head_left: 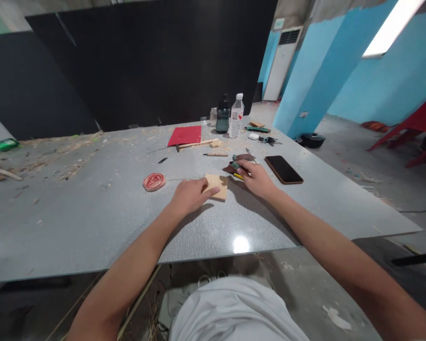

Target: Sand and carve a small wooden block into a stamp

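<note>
My left hand (190,195) holds a flat, square block of pale wood (219,185) against the table, its thumb lying across the top and fingers along the left edge. To its right, my right hand (255,178) is closed on a small grey-green piece (236,165), whose kind I cannot make out. Under and beside those fingers lie dark brown scraps (246,157) and a thin yellow stick (238,176). A carved wooden disc (154,181) with a red design rests left of my left hand. Beyond the block lies a carving knife (218,155) with a wooden handle.
A phone (284,169) lies right of my right hand. Farther back are a red sheet (185,135), a hammer (195,145), a clear water bottle (236,117) and a dark bottle (222,116). Wood shavings (69,163) litter the left of the grey table (92,227).
</note>
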The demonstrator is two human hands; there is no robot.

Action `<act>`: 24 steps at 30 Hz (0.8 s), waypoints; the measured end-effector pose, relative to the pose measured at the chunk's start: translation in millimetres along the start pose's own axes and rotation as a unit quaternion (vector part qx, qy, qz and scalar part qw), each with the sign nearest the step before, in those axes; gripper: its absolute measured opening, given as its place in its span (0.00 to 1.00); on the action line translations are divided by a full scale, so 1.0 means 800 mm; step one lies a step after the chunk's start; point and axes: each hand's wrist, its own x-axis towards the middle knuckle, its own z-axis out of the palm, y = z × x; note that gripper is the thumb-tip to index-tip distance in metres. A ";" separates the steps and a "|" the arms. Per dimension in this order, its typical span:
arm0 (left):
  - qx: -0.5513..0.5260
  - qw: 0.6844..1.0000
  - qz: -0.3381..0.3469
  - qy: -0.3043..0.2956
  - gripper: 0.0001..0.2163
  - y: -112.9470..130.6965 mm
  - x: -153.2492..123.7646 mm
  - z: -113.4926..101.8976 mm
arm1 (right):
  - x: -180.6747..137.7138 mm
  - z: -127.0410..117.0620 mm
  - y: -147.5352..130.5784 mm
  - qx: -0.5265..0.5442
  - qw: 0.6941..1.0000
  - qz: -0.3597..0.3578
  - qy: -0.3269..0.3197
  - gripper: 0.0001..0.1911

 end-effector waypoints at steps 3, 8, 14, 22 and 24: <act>-0.097 0.989 0.111 -0.032 0.25 -0.002 0.003 0.001 | 0.000 -0.001 0.000 0.007 1.000 -0.003 -0.001 0.18; -0.053 0.973 0.221 0.049 0.12 -0.011 0.012 0.017 | 0.000 0.000 0.000 -0.009 1.000 0.003 0.007 0.17; -0.023 0.979 0.204 0.004 0.17 -0.017 0.011 0.014 | -0.001 -0.003 -0.006 0.011 1.000 -0.001 -0.007 0.18; 0.048 0.985 0.164 0.012 0.20 -0.003 0.008 0.019 | -0.002 0.000 -0.008 0.011 1.000 -0.007 -0.006 0.18; 0.112 0.985 0.128 0.035 0.21 0.004 0.009 0.021 | -0.001 0.001 -0.009 0.017 1.000 -0.006 -0.013 0.18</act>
